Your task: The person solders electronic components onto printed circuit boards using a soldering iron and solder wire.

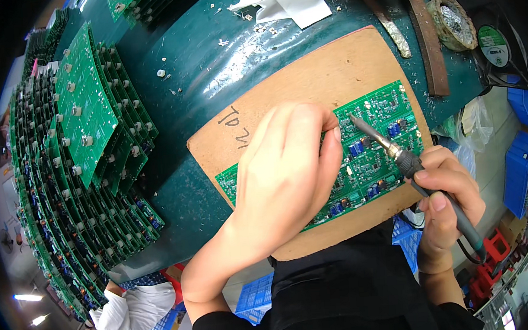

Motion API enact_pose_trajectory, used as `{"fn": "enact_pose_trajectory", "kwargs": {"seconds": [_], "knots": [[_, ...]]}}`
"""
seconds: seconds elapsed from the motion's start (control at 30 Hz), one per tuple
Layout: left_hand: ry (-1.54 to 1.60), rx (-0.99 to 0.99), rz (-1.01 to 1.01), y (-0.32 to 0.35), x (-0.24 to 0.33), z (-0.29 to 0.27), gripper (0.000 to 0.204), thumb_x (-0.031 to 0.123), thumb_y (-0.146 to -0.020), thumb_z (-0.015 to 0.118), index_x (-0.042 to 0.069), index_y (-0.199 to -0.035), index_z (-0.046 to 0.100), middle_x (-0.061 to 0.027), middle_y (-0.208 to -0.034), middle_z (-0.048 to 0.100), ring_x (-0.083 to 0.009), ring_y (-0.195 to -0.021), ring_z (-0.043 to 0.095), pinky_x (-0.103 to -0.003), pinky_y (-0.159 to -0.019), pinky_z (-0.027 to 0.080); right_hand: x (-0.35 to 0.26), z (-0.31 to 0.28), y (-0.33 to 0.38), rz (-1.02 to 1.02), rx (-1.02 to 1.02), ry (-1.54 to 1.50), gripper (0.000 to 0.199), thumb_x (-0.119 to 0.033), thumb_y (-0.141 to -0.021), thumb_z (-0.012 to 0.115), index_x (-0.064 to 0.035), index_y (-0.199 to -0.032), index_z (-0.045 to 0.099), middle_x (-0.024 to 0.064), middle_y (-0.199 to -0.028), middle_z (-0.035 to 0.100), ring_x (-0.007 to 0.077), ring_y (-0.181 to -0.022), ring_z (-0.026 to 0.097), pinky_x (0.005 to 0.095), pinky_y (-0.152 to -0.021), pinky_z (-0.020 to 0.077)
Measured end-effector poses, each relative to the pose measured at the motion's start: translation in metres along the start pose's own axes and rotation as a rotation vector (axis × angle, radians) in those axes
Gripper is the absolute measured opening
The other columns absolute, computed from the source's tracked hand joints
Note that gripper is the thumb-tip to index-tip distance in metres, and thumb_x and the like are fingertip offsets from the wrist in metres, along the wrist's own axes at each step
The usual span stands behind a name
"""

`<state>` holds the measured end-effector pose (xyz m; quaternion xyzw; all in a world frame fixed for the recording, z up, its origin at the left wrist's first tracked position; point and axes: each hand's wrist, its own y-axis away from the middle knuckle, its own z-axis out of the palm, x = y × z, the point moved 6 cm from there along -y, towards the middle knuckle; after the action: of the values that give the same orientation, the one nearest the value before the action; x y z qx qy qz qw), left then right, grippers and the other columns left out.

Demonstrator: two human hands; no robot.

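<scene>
A green circuit board (361, 180) full of small parts and blue-black components lies on a brown sheet (325, 76) with handwriting on it. My right hand (450, 199) grips a soldering iron (406, 163) by its dark handle, and its tip points down-left over the upper part of the board. Over the board's left half, my left hand (288, 169) is closed, thumb and index finger pinched together close to the iron's tip. Whatever the pinch holds is hidden or too small to name. The hand covers much of the board beneath it.
Tall stacks of green circuit boards (85, 109) crowd the left side. On the green tabletop (172, 43) lie white paper (290, 3), scattered bits, metal strips (429, 52) and a tape roll (452, 23). A fan (505, 47) stands far right. Another person's white sleeve (134, 315) shows lower left.
</scene>
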<state>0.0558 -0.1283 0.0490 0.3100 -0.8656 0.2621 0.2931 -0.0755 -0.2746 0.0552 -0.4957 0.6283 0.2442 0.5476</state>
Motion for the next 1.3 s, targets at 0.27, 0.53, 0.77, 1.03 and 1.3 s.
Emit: {"fn": "enact_pose_trajectory", "kwargs": {"seconds": [0.27, 0.53, 0.77, 1.03, 1.3], "knots": [[-0.148, 0.030, 0.100, -0.003, -0.002, 0.017, 0.016, 0.001, -0.074, 0.066, 0.004, -0.083, 0.054, -0.0100, -0.077, 0.054, -0.0269, -0.071, 0.056, -0.037, -0.063, 0.048, -0.002, 0.004, -0.013, -0.056, -0.116, 0.042, 0.024, -0.017, -0.082, 0.060, 0.0038, -0.090, 0.068, 0.0118, -0.067, 0.056, 0.0263, -0.067, 0.056, 0.0354, -0.065, 0.0467], [-0.292, -0.014, 0.118, -0.006, 0.009, 0.017, 0.016, -0.002, -0.074, 0.069, 0.004, -0.085, 0.058, -0.0078, -0.083, 0.060, -0.0254, -0.075, 0.059, -0.034, -0.066, 0.048, 0.002, -0.005, -0.016, -0.061, -0.067, 0.003, 0.024, -0.018, -0.082, 0.060, 0.0042, -0.088, 0.068, 0.0126, -0.066, 0.055, 0.0256, -0.066, 0.055, 0.0356, -0.062, 0.0456], [-0.317, -0.070, 0.055, -0.011, 0.011, 0.013, 0.012, -0.001, -0.077, 0.066, 0.004, -0.085, 0.059, -0.0088, -0.085, 0.060, -0.0268, -0.076, 0.060, -0.035, -0.068, 0.048, 0.008, -0.011, -0.014, -0.067, -0.060, -0.045, 0.026, -0.020, -0.083, 0.060, 0.0038, -0.088, 0.067, 0.0120, -0.067, 0.056, 0.0247, -0.068, 0.054, 0.0359, -0.063, 0.0449], [-0.019, -0.077, -0.001, -0.017, 0.018, 0.001, 0.012, -0.004, -0.083, 0.065, 0.001, -0.093, 0.061, -0.0058, -0.082, 0.062, -0.0126, -0.063, 0.060, -0.023, -0.056, 0.050, 0.012, -0.044, -0.007, -0.064, 0.098, -0.045, 0.030, -0.026, -0.085, 0.060, 0.0032, -0.087, 0.064, 0.0096, -0.068, 0.056, 0.0229, -0.067, 0.052, 0.0383, -0.070, 0.0432], [-0.050, -0.062, 0.071, -0.031, 0.014, 0.034, 0.015, -0.001, -0.080, 0.066, 0.002, -0.091, 0.056, -0.0100, -0.084, 0.061, -0.0265, -0.077, 0.063, -0.034, -0.069, 0.050, 0.022, -0.034, -0.013, 0.005, 0.088, -0.056, 0.030, -0.024, -0.084, 0.061, 0.0046, -0.088, 0.066, 0.0122, -0.070, 0.058, 0.0234, -0.069, 0.055, 0.0321, -0.062, 0.0432]]}}
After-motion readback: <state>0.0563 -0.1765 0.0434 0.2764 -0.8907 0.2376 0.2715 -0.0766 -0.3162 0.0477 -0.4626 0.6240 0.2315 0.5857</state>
